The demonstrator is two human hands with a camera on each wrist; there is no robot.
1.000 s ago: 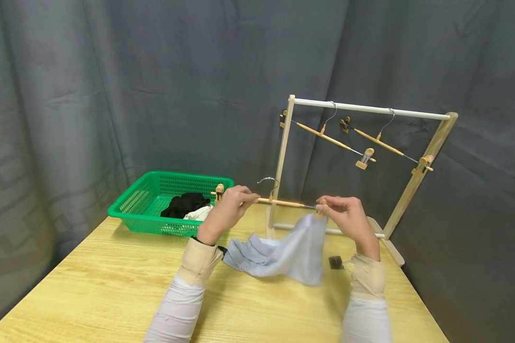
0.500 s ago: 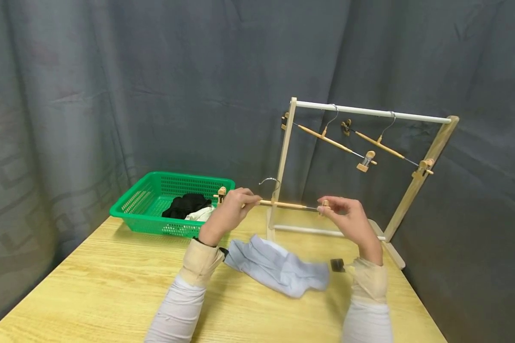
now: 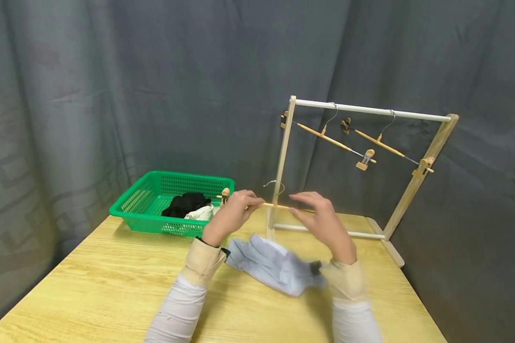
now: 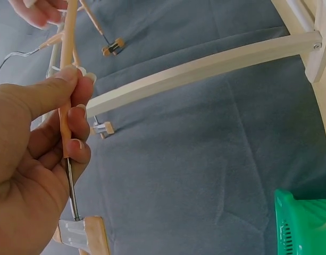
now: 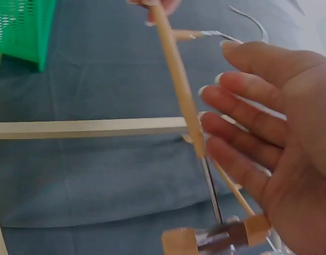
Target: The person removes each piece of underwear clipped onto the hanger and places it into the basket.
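Observation:
My left hand (image 3: 233,212) pinches the wooden bar of a clip hanger (image 3: 279,206), its thumb and fingers curled round it in the left wrist view. The hanger's hook points up, and a clip sits at each end. My right hand (image 3: 324,221) is beside the bar's right part with fingers fairly straight; in the right wrist view that palm (image 5: 298,122) faces the bar without gripping it. A clip (image 5: 216,236) shows below it there. Under the hands a crumpled light blue cloth (image 3: 274,267) lies on the table, partly hidden by the right wrist camera.
A green basket (image 3: 139,226) with black cloth (image 3: 186,205) and white cloth (image 3: 199,213) stands at the left. A wooden rack (image 3: 285,143) at the right carries two clip hangers on its white rail (image 3: 369,110). A grey curtain (image 3: 223,85) hangs behind.
The blue cloth dropped from the hanger's right clip onto the table. My right hand has let go of that clip and moved left along the bar. The left hand still holds the hanger.

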